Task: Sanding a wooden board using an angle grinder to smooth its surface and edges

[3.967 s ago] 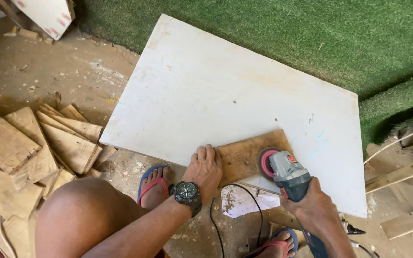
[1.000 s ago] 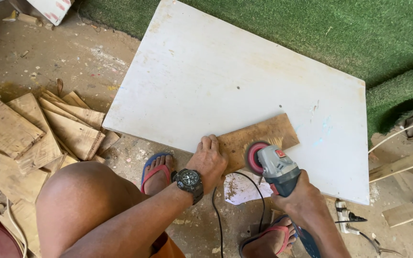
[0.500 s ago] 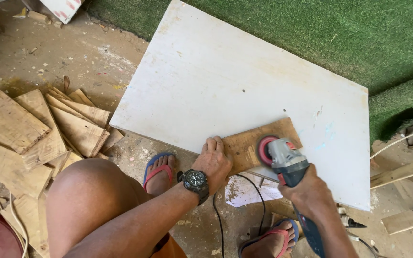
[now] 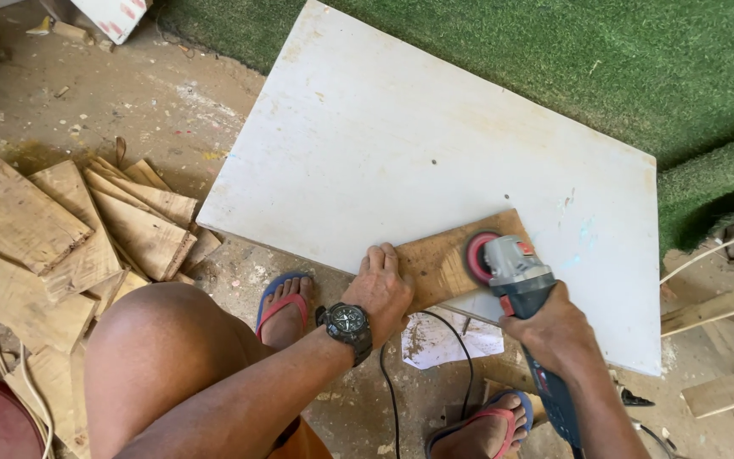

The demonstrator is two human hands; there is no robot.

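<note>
A small brown wooden board (image 4: 448,259) lies on the near edge of a large white panel (image 4: 435,153). My left hand (image 4: 381,289), with a black watch on the wrist, presses flat on the board's left end. My right hand (image 4: 554,327) grips the body of a grey and blue angle grinder (image 4: 516,268). Its red sanding disc (image 4: 477,257) rests on the board's right part. A black cord (image 4: 392,382) trails from the tool down between my feet.
A pile of wood offcuts (image 4: 70,229) lies on the dusty floor at left. Green artificial turf (image 4: 554,59) covers the ground behind the panel. Timber strips (image 4: 724,306) lie at right. My feet in flip-flops (image 4: 282,302) stand beside a paper scrap (image 4: 448,340).
The grinder's disc has slid back and forth along the board, ending slightly left on it. My left hand stays pressed on the board. The view has shifted a little.
</note>
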